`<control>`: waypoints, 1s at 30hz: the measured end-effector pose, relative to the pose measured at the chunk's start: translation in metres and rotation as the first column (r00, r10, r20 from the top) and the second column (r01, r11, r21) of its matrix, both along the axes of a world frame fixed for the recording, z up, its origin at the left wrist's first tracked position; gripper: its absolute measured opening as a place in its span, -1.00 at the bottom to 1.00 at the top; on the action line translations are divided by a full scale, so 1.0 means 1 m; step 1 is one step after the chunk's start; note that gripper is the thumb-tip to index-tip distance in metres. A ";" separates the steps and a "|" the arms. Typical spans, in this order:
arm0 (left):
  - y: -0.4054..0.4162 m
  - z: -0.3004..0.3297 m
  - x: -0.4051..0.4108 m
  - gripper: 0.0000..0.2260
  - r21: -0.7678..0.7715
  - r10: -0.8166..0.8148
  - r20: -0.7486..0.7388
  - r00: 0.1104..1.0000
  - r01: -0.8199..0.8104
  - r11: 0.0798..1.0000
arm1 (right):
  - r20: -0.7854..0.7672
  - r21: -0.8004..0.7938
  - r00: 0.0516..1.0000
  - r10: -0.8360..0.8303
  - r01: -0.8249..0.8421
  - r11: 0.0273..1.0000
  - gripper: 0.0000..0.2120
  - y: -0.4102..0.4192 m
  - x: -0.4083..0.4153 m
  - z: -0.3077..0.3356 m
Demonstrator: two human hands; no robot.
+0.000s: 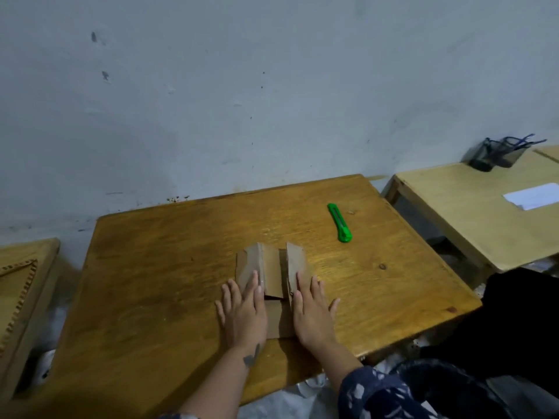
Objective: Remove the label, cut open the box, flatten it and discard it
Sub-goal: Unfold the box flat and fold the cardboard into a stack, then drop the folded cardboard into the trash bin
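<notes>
A small brown cardboard box (272, 272), cut open and spread out, lies in the middle of the wooden table (151, 282). Two of its flaps still stick up at the far side. My left hand (243, 313) lies flat, palm down, on the box's left part. My right hand (310, 313) lies flat, palm down, on its right part. Fingers of both hands are spread. A strip of cardboard shows between the two hands. A green utility knife (339, 222) rests on the table beyond the box, to the right, apart from both hands.
A lighter wooden table (453, 207) stands at the right with a white paper (534, 195) and a dark pen holder (496, 155). Another wooden piece (21, 273) sits at the left. A dark bag (523, 313) lies near the right front corner. A grey wall stands behind.
</notes>
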State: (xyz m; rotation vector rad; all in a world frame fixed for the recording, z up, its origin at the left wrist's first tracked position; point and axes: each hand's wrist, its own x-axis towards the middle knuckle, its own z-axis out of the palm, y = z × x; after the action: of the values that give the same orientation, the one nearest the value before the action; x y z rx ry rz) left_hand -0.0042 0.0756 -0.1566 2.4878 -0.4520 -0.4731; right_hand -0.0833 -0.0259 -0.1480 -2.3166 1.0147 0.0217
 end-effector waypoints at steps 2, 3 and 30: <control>-0.003 0.003 -0.016 -0.56 -0.010 0.048 0.008 0.999 -0.048 0.999 | 0.066 0.064 0.997 -0.032 0.027 0.998 -0.54 -0.004 -0.015 0.004; -0.006 0.006 -0.026 -0.58 -0.024 0.075 -0.001 0.997 -0.075 0.997 | 0.111 0.096 0.992 -0.055 0.045 0.994 -0.55 -0.007 -0.025 0.008; -0.157 -0.119 -0.419 -0.53 0.072 -0.285 -0.407 0.868 0.341 0.937 | -0.253 0.512 0.720 -0.646 0.666 0.542 -0.44 -0.112 -0.469 -0.087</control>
State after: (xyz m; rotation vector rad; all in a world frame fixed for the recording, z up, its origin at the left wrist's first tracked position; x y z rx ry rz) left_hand -0.4232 -0.0819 -0.2760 2.3694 -0.6809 -1.1471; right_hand -0.5521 -0.1377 -0.2355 -1.2777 1.5924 0.0557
